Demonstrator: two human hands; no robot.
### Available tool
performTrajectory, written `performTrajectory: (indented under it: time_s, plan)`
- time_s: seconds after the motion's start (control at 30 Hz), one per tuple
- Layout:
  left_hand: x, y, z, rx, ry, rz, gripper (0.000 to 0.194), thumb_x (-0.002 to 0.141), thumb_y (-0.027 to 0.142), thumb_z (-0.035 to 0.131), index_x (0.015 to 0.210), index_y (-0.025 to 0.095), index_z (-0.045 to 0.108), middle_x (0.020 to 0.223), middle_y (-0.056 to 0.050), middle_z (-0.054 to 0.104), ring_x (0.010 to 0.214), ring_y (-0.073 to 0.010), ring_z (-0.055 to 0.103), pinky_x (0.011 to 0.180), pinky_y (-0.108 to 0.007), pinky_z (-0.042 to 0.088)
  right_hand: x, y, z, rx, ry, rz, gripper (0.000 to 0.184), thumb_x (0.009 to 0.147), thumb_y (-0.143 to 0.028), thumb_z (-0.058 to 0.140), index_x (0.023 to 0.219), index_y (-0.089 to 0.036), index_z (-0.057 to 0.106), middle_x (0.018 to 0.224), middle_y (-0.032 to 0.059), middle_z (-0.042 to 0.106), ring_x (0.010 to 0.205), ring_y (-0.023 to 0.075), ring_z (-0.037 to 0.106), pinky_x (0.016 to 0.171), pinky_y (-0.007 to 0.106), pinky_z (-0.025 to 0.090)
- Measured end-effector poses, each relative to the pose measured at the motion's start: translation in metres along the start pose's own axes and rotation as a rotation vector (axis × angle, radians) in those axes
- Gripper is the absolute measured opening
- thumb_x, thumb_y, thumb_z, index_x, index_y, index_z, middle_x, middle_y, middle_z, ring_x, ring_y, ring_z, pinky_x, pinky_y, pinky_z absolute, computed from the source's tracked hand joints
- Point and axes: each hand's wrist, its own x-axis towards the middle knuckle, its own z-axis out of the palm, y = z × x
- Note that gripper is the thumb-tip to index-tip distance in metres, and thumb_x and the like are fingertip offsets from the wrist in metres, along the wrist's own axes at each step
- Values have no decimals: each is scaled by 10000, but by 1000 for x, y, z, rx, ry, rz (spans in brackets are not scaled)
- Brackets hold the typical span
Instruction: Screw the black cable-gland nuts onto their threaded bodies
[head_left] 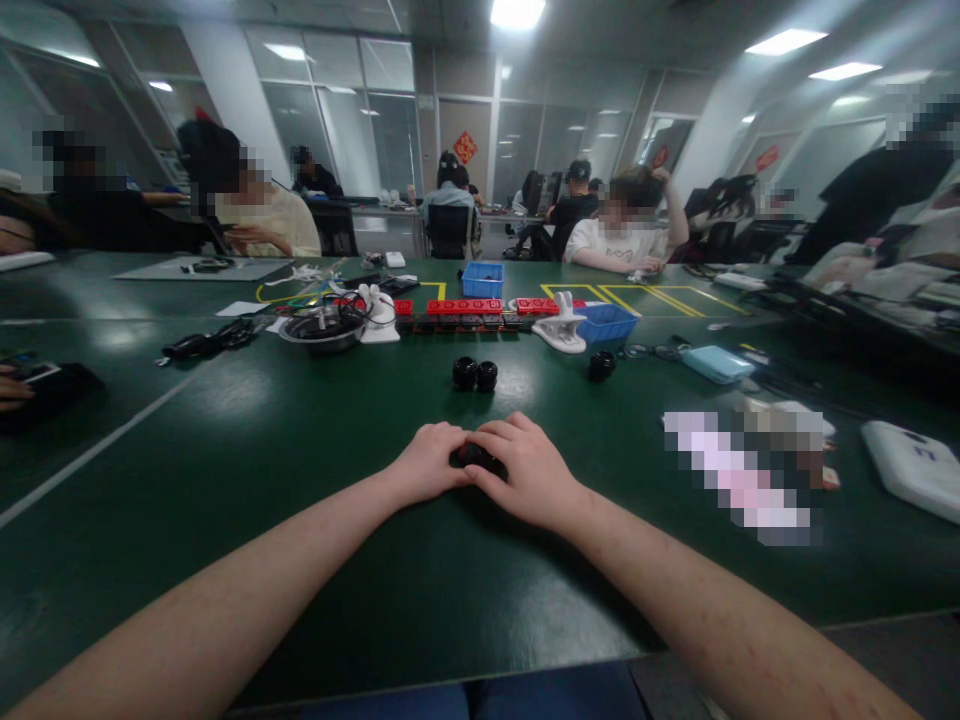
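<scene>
My left hand (429, 465) and my right hand (531, 470) meet low over the green table (360, 600). Their curled fingers are wrapped round a small black object (486, 460) with a hint of red. Most of it is covered, so its kind cannot be made out. Just beyond the hands, two black, round, ribbed pieces (464, 374) stand side by side. A third black round piece (601, 366) sits farther right.
Across the middle run red power strips (465, 306), with blue bins (606, 322), white clip stands (562, 325) and a bowl of cables (322, 330). At right lie a light-blue pouch (718, 364) and a white case (911, 465). People sit at the far side.
</scene>
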Motion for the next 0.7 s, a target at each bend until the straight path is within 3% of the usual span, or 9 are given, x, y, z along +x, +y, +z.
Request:
performTrajectory:
  time_s: [0.5, 0.7]
  plan:
    - [-1, -2, 2, -14, 4, 16, 305, 723, 464, 588, 801, 169, 566, 782, -13, 578, 746, -195, 503, 679, -316, 371, 0, -2, -1, 8, -40, -60, 261, 826, -313, 497, 1006, -167, 617, 1012, 57, 617, 844, 191, 449, 753, 342, 351]
    - [-1, 0, 2, -16, 24, 29, 191, 722, 343, 585, 842, 196, 593, 797, -6, 598, 757, -196, 515, 677, -306, 358, -1, -5, 0, 24, -35, -135, 254, 839, -291, 478, 1003, -159, 619, 1028, 64, 621, 811, 178, 453, 731, 335, 343]
